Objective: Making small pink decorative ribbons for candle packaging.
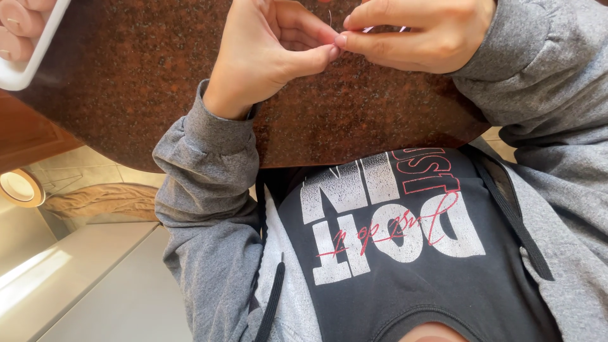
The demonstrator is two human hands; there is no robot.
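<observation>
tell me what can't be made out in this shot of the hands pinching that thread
- Head view: the thread is too thin to follow; the top edge cuts it off.
- What the right hand pinches is hidden by its fingers, except small pale bits.
- Left hand: its fingertips touch the right hand's, hiding any grip.
- The white object at top left is cut off by the frame.

We see our left hand (269,54) and right hand (418,31) meet over a speckled brown counter (133,69). Our fingertips (335,41) pinch a thin thread (330,18). Grey sleeves (202,171) cover our arms. Someone else's fingers (19,25) hold a white thing (35,47) in the corner.
</observation>
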